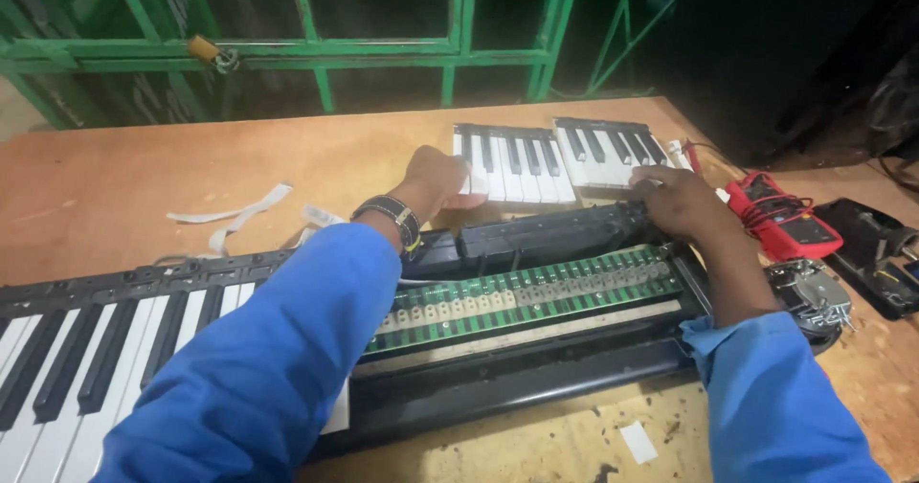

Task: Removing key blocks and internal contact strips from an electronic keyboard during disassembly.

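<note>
Both hands gripped the keyboard (pixel 536 301): left hand (pixel 438 179) and right hand (pixel 682 201) clamped on its back edge. A slip could scratch the green board (pixel 536 293).

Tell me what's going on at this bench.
A person in blue sleeves has an electronic keyboard opened up on a wooden table, its green circuit board exposed. The left hand rests on a removed block of keys; the right hand touches a second block. A red multimeter lies at right.
</note>
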